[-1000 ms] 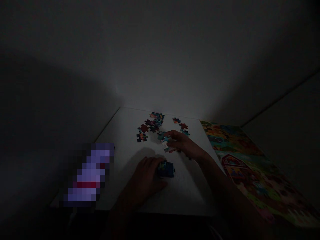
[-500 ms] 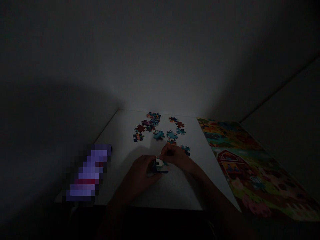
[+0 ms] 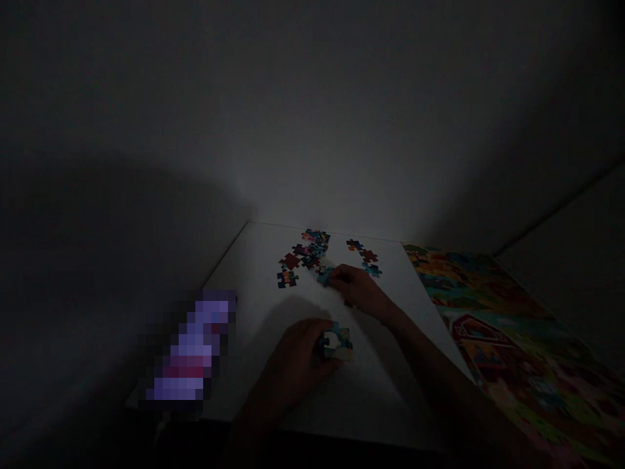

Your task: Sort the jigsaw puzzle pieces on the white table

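White table (image 3: 273, 260) w/ colourful farm-scene puzzle picture (image 3: 508, 345), red barn on it, just off table's right edge. Pixelated blurred object (image 3: 190, 348) on table's left side. Loose jigsaw pieces (image 3: 305, 257) in scattered pile at far end, smaller group of pieces (image 3: 366, 255) to the right. L hand (image 3: 297, 365) in narrow grip on joined puzzle chunk (image 3: 336, 344), near table. R hand (image 3: 359, 290) low, fingers on teal piece (image 3: 325, 275) at pile edge; can't tell if gripped.
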The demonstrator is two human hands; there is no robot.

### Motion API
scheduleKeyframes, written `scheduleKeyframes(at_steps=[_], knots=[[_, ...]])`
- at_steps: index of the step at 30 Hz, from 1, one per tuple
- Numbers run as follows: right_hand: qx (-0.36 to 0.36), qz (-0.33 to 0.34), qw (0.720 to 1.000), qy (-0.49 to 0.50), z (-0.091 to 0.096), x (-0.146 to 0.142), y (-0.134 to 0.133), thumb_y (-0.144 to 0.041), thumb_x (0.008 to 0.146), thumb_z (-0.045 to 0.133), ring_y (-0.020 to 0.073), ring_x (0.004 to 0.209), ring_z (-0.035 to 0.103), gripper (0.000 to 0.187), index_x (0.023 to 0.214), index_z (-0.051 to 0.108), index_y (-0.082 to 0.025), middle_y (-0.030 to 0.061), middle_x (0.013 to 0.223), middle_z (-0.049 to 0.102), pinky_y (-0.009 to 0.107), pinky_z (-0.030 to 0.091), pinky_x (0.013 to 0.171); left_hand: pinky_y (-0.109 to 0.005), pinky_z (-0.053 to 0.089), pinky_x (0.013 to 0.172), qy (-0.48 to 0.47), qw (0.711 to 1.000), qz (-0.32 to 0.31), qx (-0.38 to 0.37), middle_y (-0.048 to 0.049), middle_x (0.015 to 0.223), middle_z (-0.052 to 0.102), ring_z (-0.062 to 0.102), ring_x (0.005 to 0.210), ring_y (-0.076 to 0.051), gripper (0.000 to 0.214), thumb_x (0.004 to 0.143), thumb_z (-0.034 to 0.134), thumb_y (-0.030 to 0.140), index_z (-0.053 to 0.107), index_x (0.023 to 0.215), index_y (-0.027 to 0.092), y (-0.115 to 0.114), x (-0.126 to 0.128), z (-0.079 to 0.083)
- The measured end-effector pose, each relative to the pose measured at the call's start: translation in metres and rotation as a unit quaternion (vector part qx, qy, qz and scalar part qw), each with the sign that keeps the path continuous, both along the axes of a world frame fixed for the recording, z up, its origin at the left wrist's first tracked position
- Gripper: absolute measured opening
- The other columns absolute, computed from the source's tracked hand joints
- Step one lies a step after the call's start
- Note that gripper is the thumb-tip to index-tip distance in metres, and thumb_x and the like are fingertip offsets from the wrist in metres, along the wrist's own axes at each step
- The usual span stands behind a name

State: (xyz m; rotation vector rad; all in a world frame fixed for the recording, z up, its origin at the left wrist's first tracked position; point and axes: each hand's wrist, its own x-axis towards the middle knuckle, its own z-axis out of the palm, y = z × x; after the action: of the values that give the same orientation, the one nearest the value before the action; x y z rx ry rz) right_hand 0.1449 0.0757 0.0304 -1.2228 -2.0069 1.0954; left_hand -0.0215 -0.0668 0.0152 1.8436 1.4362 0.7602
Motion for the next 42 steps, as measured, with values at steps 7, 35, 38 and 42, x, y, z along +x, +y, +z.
scheduleKeyframes(at_steps=[7, 35, 38, 42], knots=[[0.176, -0.019, 0.965, -0.196, -0.024, -0.063, 0.070, -0.019, 0.087, 0.056, 0.0247, 0.109, 0.060, 0.022, 0.103, 0.070, -0.017, 0.0117, 0.110, 0.070, 0.036, 0.044, 0.096, -0.047, 0.043, 0.104, -0.006, 1.000, 0.004, -0.029, -0.0084, 0.132, 0.060, 0.054, 0.122, -0.029, 0.051, 0.081, 0.071, 0.028, 0.055, 0.130, 0.025, -0.001, -0.001, -0.007], [0.053, 0.000, 0.999, -0.001, 0.005, -0.053, 0.099, -0.027, 0.079, 0.065, 0.0170, 0.080, 0.058, 0.016, 0.087, 0.057, -0.017, 0.0042, 0.086, 0.062, 0.031, 0.046, 0.074, -0.049, 0.045, 0.102, -0.016, 0.999, 0.043, -0.022, -0.0093, 0.128, 0.061, 0.054, 0.119, -0.032, 0.049, 0.079, 0.072, 0.040, 0.058, 0.124, 0.025, -0.003, 0.000, -0.021], [-0.024, 0.062, 0.992, 0.111, 0.032, -0.023, 0.061, -0.033, 0.074, 0.070, 0.0129, 0.071, 0.054, 0.027, 0.089, 0.054, -0.019, -0.0004, 0.082, 0.059, 0.027, 0.044, 0.066, -0.049, 0.045, 0.101, -0.016, 0.999, 0.044, -0.010, -0.0094, 0.127, 0.062, 0.055, 0.118, -0.031, 0.050, 0.077, 0.074, 0.036, 0.058, 0.123, 0.024, -0.002, 0.001, -0.021], [-0.203, 0.206, 0.954, 0.081, 0.047, 0.011, -0.014, -0.039, 0.073, 0.075, 0.0118, 0.068, 0.053, 0.030, 0.088, 0.057, -0.020, -0.0018, 0.078, 0.058, 0.026, 0.042, 0.064, -0.047, 0.047, 0.098, -0.032, 0.998, 0.039, -0.023, -0.0086, 0.124, 0.064, 0.058, 0.114, -0.030, 0.049, 0.075, 0.074, 0.030, 0.059, 0.122, 0.024, 0.001, 0.004, -0.015]])
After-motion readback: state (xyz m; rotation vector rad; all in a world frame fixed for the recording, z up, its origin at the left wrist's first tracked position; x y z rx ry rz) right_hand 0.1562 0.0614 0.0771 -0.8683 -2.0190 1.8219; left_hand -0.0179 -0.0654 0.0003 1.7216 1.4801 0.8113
